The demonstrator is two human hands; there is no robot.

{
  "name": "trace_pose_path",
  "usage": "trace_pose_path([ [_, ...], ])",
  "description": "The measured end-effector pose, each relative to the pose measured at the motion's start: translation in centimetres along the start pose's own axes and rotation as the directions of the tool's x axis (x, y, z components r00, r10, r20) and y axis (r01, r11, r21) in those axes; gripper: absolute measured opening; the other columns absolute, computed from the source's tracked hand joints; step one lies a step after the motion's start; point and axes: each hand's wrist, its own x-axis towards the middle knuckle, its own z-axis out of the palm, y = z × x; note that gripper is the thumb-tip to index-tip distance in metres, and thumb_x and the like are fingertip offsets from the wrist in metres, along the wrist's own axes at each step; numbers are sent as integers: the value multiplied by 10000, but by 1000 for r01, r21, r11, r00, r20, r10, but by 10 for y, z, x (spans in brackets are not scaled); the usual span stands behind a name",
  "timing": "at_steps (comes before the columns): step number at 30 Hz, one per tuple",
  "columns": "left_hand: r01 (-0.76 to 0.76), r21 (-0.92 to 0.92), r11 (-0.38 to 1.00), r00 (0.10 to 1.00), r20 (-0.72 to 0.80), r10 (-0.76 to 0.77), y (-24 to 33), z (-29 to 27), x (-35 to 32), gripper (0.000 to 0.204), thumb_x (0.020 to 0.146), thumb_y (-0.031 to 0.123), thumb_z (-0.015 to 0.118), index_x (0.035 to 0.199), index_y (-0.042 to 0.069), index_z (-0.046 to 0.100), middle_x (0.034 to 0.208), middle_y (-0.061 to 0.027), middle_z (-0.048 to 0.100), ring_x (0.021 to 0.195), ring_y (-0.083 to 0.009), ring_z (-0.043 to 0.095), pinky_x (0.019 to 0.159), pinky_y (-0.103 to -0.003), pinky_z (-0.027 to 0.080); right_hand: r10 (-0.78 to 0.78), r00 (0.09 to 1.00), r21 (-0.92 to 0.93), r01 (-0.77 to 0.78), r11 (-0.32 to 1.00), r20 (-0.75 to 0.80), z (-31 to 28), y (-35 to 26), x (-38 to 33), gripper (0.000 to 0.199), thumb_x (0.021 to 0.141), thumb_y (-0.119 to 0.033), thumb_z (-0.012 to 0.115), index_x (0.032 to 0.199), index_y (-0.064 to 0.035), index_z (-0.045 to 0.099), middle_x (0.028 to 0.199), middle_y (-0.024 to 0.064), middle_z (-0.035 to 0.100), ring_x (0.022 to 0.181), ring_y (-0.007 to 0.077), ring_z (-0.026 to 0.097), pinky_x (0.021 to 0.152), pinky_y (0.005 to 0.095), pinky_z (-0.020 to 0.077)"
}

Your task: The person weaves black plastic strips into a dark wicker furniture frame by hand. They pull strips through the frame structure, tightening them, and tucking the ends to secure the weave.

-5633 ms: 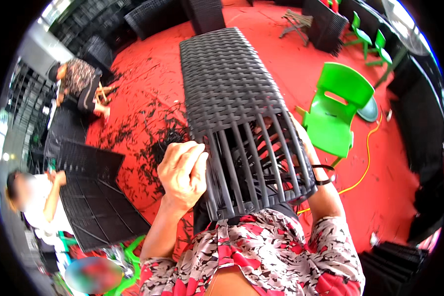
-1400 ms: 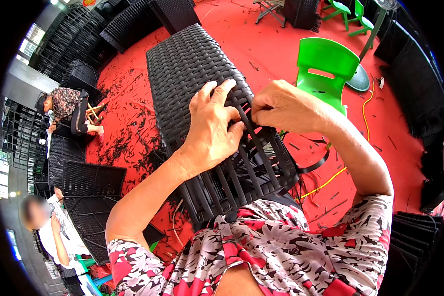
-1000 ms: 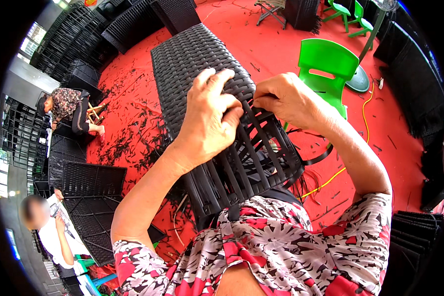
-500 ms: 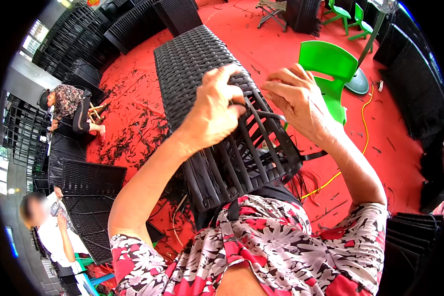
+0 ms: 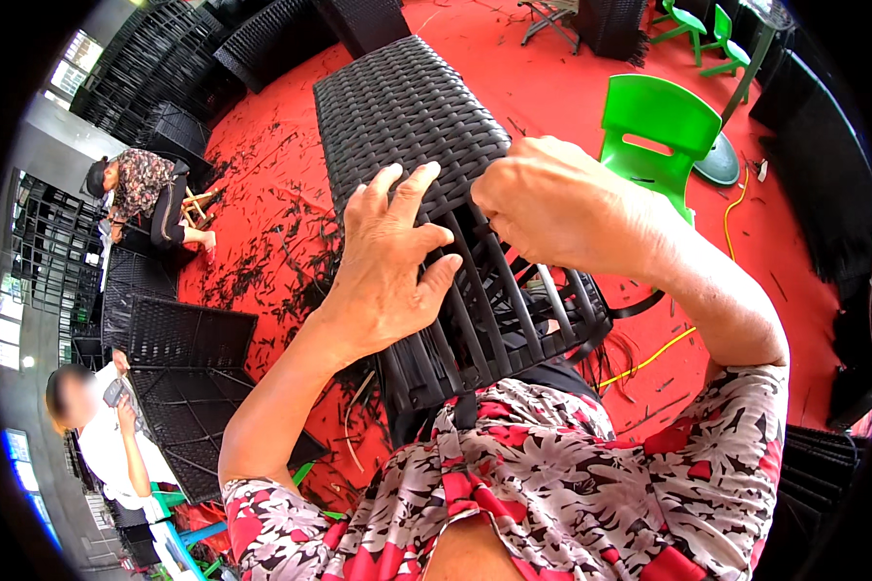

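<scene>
A black wicker furniture piece (image 5: 407, 107) stretches away from my lap, its far part closely woven. Toward me the near part shows bare lengthwise strips (image 5: 499, 310) with gaps between them. My left hand (image 5: 383, 257) lies over the edge of the weave with its fingers spread, holding nothing I can see. At the right edge of the weave, my right hand (image 5: 552, 203) is closed with the fingers curled down. What it grips, if anything, is hidden behind the knuckles. A loose black strip (image 5: 639, 305) sticks out at the lower right of the piece.
A green plastic chair (image 5: 661, 121) stands just beyond my right hand. A yellow cable (image 5: 730, 228) runs over the red floor (image 5: 543, 87), near a fan stand base (image 5: 717, 163). Strip scraps litter the left. Two people (image 5: 150, 198) work at the left beside black wicker panels (image 5: 189, 363).
My right hand has moved left onto the weave's edge and closed. My left hand has drawn back a little and its fingers have spread. The view has shifted slightly.
</scene>
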Motion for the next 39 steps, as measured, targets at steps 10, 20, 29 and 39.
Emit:
trace_pose_path([
  [10, 233, -320, 918, 972, 82, -218, -9, -3, 13, 37, 747, 61, 690, 772, 48, 665, 1300, -101, 478, 1255, -303, 381, 1074, -419, 269, 130, 989, 379, -96, 920, -67, 26, 3, -1, 106, 716, -104, 640, 749, -7, 661, 690, 161, 638, 723, 340, 647, 661, 405, 511],
  [20, 174, -422, 890, 937, -207, -281, -9, -38, 14, 78, 872, 101, 620, 840, 31, 609, 1134, -106, 560, 1090, -259, 496, 955, -373, 375, 198, 950, 524, -43, 851, -243, 29, -7, 10, 138, 777, -25, 605, 898, -5, 667, 831, 175, 663, 790, 328, 659, 724, 386, 520],
  [29, 50, -80, 996, 996, -76, -56, -6, 0, 4, 95, 797, 100, 650, 866, 41, 678, 1326, -169, 443, 1257, -369, 355, 1046, -463, 284, 28, 1000, -2, -28, 1000, 2, 28, -7, -4, 84, 707, -43, 586, 728, 19, 637, 974, 179, 569, 810, 371, 615, 711, 447, 498],
  [39, 67, -118, 991, 998, 28, -64, -15, 11, 10, 157, 728, 158, 685, 827, 37, 701, 1372, -157, 403, 1286, -368, 308, 1077, -497, 214, 14, 984, 192, 20, 981, -176, 33, 4, -1, 83, 678, -9, 565, 708, 23, 635, 955, 176, 592, 832, 361, 609, 723, 432, 496],
])
